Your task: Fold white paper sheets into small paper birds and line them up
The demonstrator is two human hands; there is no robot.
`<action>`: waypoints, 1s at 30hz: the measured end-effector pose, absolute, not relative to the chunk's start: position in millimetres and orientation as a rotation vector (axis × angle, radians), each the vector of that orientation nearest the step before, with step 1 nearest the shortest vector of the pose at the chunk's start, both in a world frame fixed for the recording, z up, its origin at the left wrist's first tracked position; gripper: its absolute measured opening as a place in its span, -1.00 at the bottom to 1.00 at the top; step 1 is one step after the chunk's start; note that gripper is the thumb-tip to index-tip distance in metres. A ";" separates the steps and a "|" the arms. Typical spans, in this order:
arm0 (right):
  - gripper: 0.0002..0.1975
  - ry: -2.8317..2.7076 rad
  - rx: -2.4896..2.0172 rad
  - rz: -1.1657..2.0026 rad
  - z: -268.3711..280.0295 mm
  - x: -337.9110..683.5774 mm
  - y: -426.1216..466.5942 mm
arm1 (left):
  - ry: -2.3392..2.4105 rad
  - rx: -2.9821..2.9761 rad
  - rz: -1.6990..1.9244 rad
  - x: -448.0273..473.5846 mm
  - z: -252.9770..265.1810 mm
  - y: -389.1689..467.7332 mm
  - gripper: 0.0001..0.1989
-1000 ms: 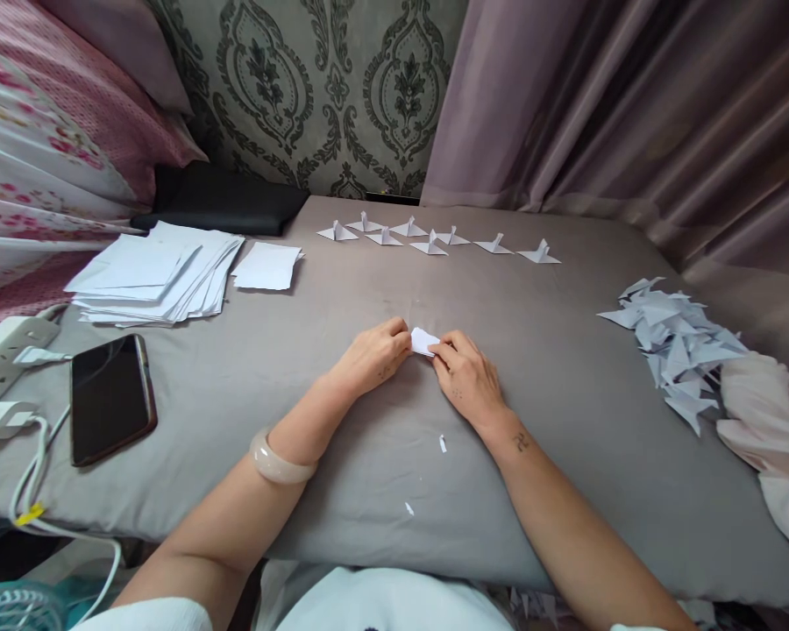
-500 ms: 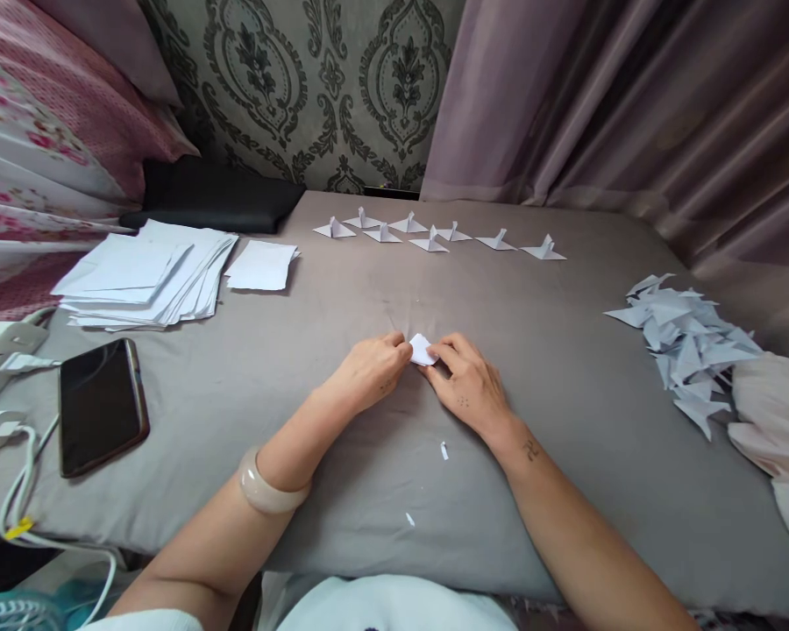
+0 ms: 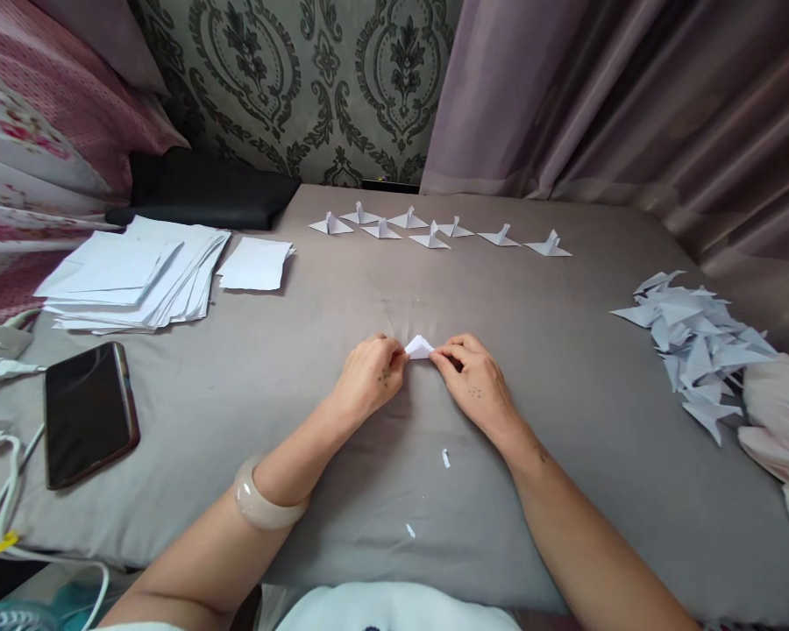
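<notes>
A small folded piece of white paper [image 3: 419, 347] is held between my two hands, over the middle of the grey cloth-covered surface [image 3: 342, 526]. My left hand [image 3: 372, 372] pinches its left corner between thumb and fingers. On the other side, my right hand [image 3: 477, 381] grips the right corner the same way. The paper's upper edge rises to a blunt point. Several folded paper figures [image 3: 432, 237] stand in loose rows beyond my hands.
To the left lie a stack of paper sheets [image 3: 124, 280], a smaller stack of paper squares [image 3: 255, 265] and a phone [image 3: 88, 416]. A heap of folded paper pieces [image 3: 697, 337] is at the right. Paper scraps [image 3: 445, 458] lie near me.
The paper between my hands has gone from a diamond-like shape to a wider, lower peaked one. My right fingers have moved from its face to its right corner.
</notes>
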State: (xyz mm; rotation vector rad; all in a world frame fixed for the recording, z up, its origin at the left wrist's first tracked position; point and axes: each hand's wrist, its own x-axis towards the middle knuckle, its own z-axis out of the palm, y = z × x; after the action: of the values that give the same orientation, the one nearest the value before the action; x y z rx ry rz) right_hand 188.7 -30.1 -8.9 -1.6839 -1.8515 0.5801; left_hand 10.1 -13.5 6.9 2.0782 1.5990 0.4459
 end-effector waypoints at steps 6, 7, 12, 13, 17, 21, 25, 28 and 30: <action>-0.80 -1.811 -1.727 0.569 -7.1 182.9 -28.7 | 1.671 2.030 0.470 12.4 4.0 -13.1 -0.80; -0.81 -1.810 -1.735 0.554 -7.2 181.9 -28.3 | 1.674 2.024 0.478 12.3 2.9 -12.6 -0.81; -0.83 -1.810 -1.770 0.505 -9.3 179.6 -26.1 | 1.689 2.007 0.491 11.3 -1.3 -10.0 -0.82; -0.83 -1.807 -1.777 0.506 -9.7 179.5 -25.8 | 1.696 2.007 0.486 11.3 -1.5 -9.7 -0.81; -0.85 -1.789 -1.803 0.515 -10.7 179.5 -24.3 | 1.709 2.041 0.455 12.3 -0.8 -10.0 -0.77; -0.85 -1.794 -1.819 0.479 -11.7 178.3 -22.8 | 1.739 2.074 0.436 14.0 -0.2 -11.0 -0.76; -0.86 -1.809 -1.850 0.434 -12.4 175.8 -22.3 | 1.742 2.173 0.378 14.5 -2.6 -12.4 -0.74; -0.89 -1.832 -1.854 0.392 -12.4 174.1 -22.5 | 1.744 2.285 0.312 15.3 -4.7 -13.1 -0.70; -0.89 -1.845 -1.854 0.370 -11.9 173.2 -22.6 | 1.746 2.353 0.246 16.9 -4.4 -13.3 -0.68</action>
State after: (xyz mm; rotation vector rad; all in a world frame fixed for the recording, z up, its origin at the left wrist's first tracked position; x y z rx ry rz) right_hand 173.2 -22.6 -11.9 -1.8538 -1.8449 0.3700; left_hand 16.9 -13.3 -4.4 2.3527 1.7462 0.2460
